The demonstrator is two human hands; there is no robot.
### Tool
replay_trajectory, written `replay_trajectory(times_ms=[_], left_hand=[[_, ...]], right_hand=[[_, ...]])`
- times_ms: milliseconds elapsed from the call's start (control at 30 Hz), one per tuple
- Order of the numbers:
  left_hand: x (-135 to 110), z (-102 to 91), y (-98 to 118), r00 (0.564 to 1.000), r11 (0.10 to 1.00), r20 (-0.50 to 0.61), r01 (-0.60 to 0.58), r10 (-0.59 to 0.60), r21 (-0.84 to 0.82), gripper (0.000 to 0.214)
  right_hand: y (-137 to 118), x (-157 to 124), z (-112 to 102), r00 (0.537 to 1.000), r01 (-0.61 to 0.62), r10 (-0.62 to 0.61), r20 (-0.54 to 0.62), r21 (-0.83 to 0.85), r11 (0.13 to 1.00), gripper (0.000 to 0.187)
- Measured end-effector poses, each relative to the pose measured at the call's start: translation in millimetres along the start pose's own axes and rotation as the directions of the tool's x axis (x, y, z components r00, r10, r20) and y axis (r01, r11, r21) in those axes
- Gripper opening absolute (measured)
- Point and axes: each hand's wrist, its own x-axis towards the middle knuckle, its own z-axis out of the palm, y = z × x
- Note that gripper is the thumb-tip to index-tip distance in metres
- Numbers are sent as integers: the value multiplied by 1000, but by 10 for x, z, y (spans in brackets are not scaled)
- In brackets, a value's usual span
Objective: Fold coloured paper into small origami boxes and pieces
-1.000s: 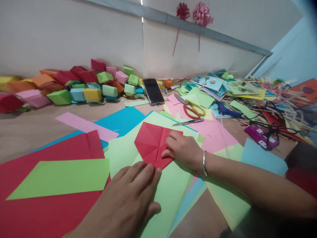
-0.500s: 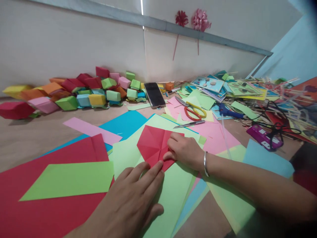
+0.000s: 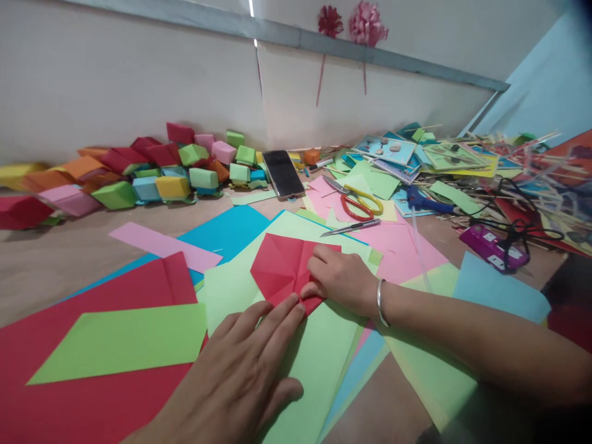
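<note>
A creased red sheet of paper (image 3: 275,262) lies on light green sheets (image 3: 319,357), partly covered by both hands. My left hand (image 3: 250,351) is flat, its fingers stretched out and the tips pressing the paper's near edge; the thumb is apart. From the right, my right hand (image 3: 340,277) with a silver bangle (image 3: 382,302) has its fingers curled and closed on the paper's right side. Just beyond the paper lie a craft knife (image 3: 350,227) and scissors (image 3: 358,202) with red and yellow handles.
Folded coloured paper boxes (image 3: 161,185) are piled at the back left beside a phone (image 3: 283,174). A blue glue gun (image 3: 428,200), a purple device (image 3: 493,246) with a black cord and craft scraps fill the right. A green strip (image 3: 124,339) lies on red paper (image 3: 69,401) at left.
The view has shifted slightly, so the background sits a little higher and further left. Both hands stay at nearly the same place on the red paper.
</note>
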Motion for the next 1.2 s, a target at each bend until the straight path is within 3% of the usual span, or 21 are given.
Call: replay_trajectory(times_ms=[67, 233, 433, 533, 633, 767, 1000, 1200], left_hand=[[32, 27, -25, 1000, 1000, -1, -16, 16, 15, 62], [180, -81, -40, 978, 994, 192, -94, 83, 49, 57], [247, -194, -23, 949, 972, 261, -209, 175, 110, 60], [251, -180, -23, 942, 977, 304, -186, 146, 107, 55], [224, -139, -42, 950, 991, 300, -114, 88, 69, 51], [177, -104, -96, 953, 986, 269, -160, 141, 53, 53], [202, -144, -145, 947, 967, 237, -243, 217, 82, 49], [210, -200, -191, 947, 960, 197, -272, 254, 71, 43]], right_hand=[[-3, -1, -4, 1000, 2, -1, -8, 7, 1000, 46], [-8, 1, -15, 1000, 0, 0, 2, 43, 999, 45], [-3, 11, -35, 998, -16, 13, 58, 43, 999, 45], [2, 0, -61, 997, -39, 34, 71, 72, 997, 45], [-4, -20, -106, 996, -43, 33, 79, 136, 990, 52], [25, -27, -198, 993, -46, 30, 111, 149, 988, 65], [374, 11, -416, 948, -128, 107, 301, 51, 990, 48], [471, 29, -457, 928, -186, 152, 341, 67, 980, 45]])
